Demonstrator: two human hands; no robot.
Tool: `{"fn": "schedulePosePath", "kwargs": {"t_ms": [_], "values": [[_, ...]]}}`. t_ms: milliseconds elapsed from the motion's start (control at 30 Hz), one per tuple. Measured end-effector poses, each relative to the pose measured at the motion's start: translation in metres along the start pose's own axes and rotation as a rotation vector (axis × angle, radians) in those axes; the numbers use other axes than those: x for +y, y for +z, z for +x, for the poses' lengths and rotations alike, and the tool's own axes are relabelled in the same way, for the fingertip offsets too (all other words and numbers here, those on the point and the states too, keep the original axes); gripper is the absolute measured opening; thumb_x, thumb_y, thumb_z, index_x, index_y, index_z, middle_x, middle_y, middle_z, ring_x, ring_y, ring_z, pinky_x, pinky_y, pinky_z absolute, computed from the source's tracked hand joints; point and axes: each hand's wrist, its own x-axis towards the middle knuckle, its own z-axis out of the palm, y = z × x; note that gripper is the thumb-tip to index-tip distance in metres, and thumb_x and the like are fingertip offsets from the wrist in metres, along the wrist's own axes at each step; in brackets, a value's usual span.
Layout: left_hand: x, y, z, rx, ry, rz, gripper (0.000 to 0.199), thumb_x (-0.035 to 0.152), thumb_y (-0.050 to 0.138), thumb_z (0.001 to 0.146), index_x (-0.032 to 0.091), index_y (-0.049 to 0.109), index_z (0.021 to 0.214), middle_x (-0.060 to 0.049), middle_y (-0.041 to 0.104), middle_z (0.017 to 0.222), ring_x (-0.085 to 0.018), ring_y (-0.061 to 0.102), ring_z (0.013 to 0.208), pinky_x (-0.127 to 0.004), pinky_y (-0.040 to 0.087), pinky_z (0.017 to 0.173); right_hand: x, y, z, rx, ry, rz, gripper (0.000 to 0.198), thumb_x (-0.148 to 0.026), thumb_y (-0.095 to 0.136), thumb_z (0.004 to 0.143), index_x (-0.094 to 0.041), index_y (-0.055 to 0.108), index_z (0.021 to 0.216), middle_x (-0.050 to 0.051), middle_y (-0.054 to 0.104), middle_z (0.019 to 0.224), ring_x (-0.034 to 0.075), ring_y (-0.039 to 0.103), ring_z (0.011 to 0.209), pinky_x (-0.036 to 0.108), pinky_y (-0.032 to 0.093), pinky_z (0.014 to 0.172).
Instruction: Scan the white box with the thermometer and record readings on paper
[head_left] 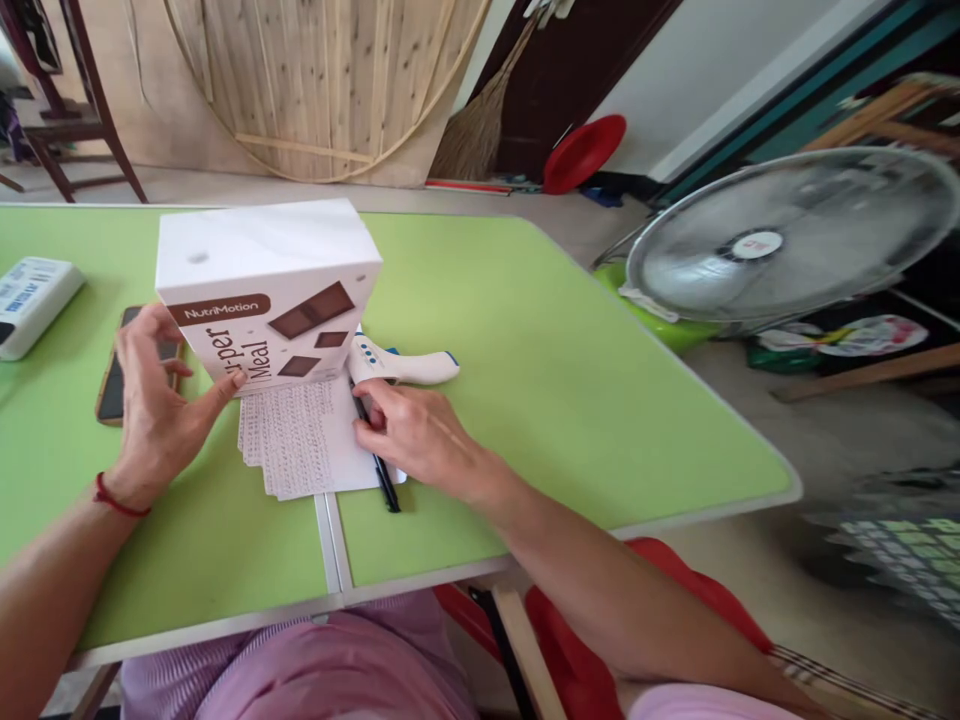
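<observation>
A white NutriMotion box (pixel 255 240) stands over the top part of a handwritten sheet of paper (pixel 292 450). My left hand (pixel 161 400) grips the box at its lower left edge, with the thumb on the printed front and the fingers at the side. A black pen (pixel 385 480) lies slanted along the right side of the sheet. The thumb and index finger of my right hand (pixel 420 435) are closed on the pen's upper part. Just beyond those fingers is a white handheld infrared thermometer (pixel 412 367), partly behind the box.
A phone (pixel 112 385) lies behind my left hand on the green table (pixel 540 400). At the far left sits a white device (pixel 37 300). A large fan (pixel 787 240) stands past the table's right edge. A red stool (pixel 660 570) is below, near my right arm.
</observation>
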Motion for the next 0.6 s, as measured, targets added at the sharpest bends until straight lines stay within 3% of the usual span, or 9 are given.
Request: {"fn": "schedulePosePath", "kwargs": {"t_ms": [33, 100, 167, 233, 300, 367, 467, 533, 600], "values": [[0.007, -0.002, -0.001, 0.115, -0.003, 0.026, 0.065, 0.047, 0.078, 0.077, 0.021, 0.044, 0.126, -0.008, 0.051, 0.121, -0.021, 0.059, 0.098, -0.033, 0.053, 0.061, 0.002, -0.002, 0.0, -0.016, -0.019, 0.024, 0.031, -0.011, 0.06, 0.078, -0.015, 0.069, 0.107, 0.003, 0.07, 0.071, 0.017, 0.061, 0.062, 0.029, 0.044, 0.058], [0.021, -0.005, -0.004, 0.133, 0.057, 0.034, 0.042, 0.039, 0.074, 0.083, 0.022, 0.05, 0.112, -0.002, 0.055, 0.104, -0.012, 0.057, 0.078, -0.028, 0.047, 0.055, 0.009, -0.008, 0.0, -0.066, -0.096, 0.145, 0.031, -0.01, 0.055, 0.079, -0.015, 0.07, 0.106, 0.004, 0.071, 0.076, 0.016, 0.061, 0.063, 0.029, 0.046, 0.06], [0.033, -0.004, -0.009, 0.027, 0.265, 0.004, 0.02, 0.027, 0.071, 0.087, 0.021, 0.054, 0.096, 0.001, 0.058, 0.088, -0.009, 0.054, 0.066, -0.025, 0.045, 0.052, 0.016, -0.019, 0.0, -0.124, -0.18, 0.337, 0.029, -0.011, 0.049, 0.082, -0.016, 0.071, 0.101, 0.005, 0.07, 0.079, 0.015, 0.062, 0.067, 0.028, 0.049, 0.062], [0.038, 0.002, -0.016, -0.239, 0.443, 0.007, 0.008, 0.024, 0.062, 0.093, 0.019, 0.058, 0.098, -0.004, 0.065, 0.095, -0.013, 0.062, 0.078, -0.028, 0.053, 0.064, 0.022, -0.03, -0.003, -0.17, -0.241, 0.546, 0.03, -0.014, 0.048, 0.084, -0.017, 0.07, 0.104, 0.005, 0.069, 0.085, 0.016, 0.063, 0.073, 0.029, 0.052, 0.068], [0.039, 0.009, -0.023, -0.504, 0.545, 0.034, 0.018, 0.029, 0.052, 0.1, 0.015, 0.061, 0.107, -0.011, 0.068, 0.114, -0.02, 0.065, 0.09, -0.035, 0.057, 0.075, 0.023, -0.038, -0.007, -0.181, -0.258, 0.718, 0.033, -0.018, 0.052, 0.085, -0.019, 0.065, 0.115, 0.006, 0.068, 0.095, 0.017, 0.063, 0.084, 0.031, 0.054, 0.077], [0.037, 0.015, -0.029, -0.655, 0.58, 0.075, 0.029, 0.034, 0.046, 0.101, 0.014, 0.064, 0.112, -0.014, 0.066, 0.126, -0.024, 0.065, 0.091, -0.04, 0.056, 0.076, 0.019, -0.038, -0.011, -0.149, -0.232, 0.823, 0.037, -0.022, 0.063, 0.082, -0.021, 0.06, 0.119, 0.006, 0.065, 0.099, 0.018, 0.062, 0.089, 0.032, 0.053, 0.08], [0.034, 0.019, -0.034, -0.737, 0.562, 0.116, 0.034, 0.037, 0.045, 0.101, 0.013, 0.066, 0.113, -0.012, 0.065, 0.131, -0.026, 0.064, 0.09, -0.043, 0.055, 0.075, 0.007, -0.027, -0.015, -0.017, -0.17, 0.908, 0.032, -0.032, 0.077, 0.078, -0.023, 0.06, 0.103, 0.0, 0.058, 0.083, 0.014, 0.055, 0.072, 0.028, 0.05, 0.066], [0.034, 0.02, -0.034, -0.751, 0.538, 0.128, 0.035, 0.038, 0.046, 0.101, 0.013, 0.066, 0.114, -0.012, 0.064, 0.133, -0.027, 0.063, 0.09, -0.044, 0.054, 0.076, -0.001, -0.017, -0.013, 0.048, -0.122, 0.97, 0.023, -0.042, 0.07, 0.085, -0.022, 0.06, 0.095, -0.002, 0.053, 0.073, 0.012, 0.05, 0.064, 0.027, 0.046, 0.059], [0.036, 0.019, -0.034, -0.758, 0.524, 0.128, 0.036, 0.039, 0.046, 0.1, 0.013, 0.066, 0.116, -0.012, 0.063, 0.134, -0.027, 0.063, 0.09, -0.044, 0.054, 0.076, -0.006, -0.008, -0.009, 0.057, -0.072, 1.034, 0.027, -0.047, 0.054, 0.094, -0.022, 0.063, 0.095, -0.002, 0.054, 0.069, 0.013, 0.051, 0.063, 0.028, 0.046, 0.059]]}}
